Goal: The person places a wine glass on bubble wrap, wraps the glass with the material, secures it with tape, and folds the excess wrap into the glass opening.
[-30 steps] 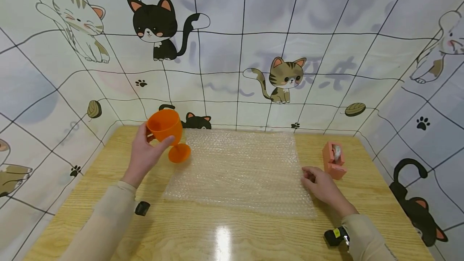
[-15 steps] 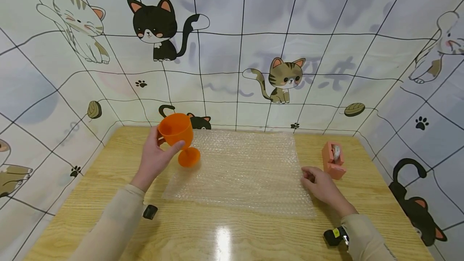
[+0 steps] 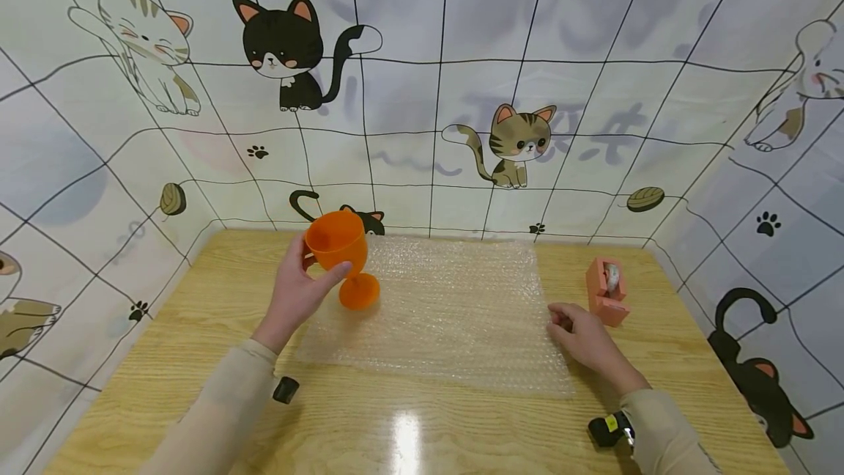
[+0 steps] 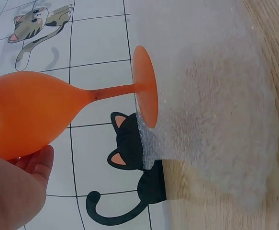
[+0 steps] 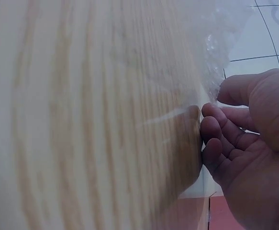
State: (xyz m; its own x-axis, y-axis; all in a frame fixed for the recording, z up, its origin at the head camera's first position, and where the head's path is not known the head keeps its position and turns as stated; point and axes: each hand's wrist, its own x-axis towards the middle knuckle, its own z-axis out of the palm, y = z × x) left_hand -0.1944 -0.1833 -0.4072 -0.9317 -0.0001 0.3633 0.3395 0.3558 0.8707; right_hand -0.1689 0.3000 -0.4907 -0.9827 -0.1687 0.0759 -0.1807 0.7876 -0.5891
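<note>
An orange goblet (image 3: 336, 239) is gripped round its bowl by my left hand (image 3: 300, 295). It hangs tilted above the left part of a sheet of bubble wrap (image 3: 455, 314), its round foot apart from the sheet in the left wrist view. The bubble wrap lies flat on the wooden table (image 3: 343, 416). At the sheet's right edge, my right hand (image 3: 590, 339) rests low with curled fingers. The right wrist view shows the edge of the wrap between its thumb and forefinger.
A pink tape dispenser (image 3: 606, 292) with a roll of tape stands beyond my right hand. A cat-patterned cloth (image 3: 409, 94) rises behind the table and at both sides. Small black devices (image 3: 286, 390) sit at both wrists.
My left hand has carried the goblet to the right and slightly nearer, from the sheet's left edge to over it. The right hand has stayed at the wrap's right edge.
</note>
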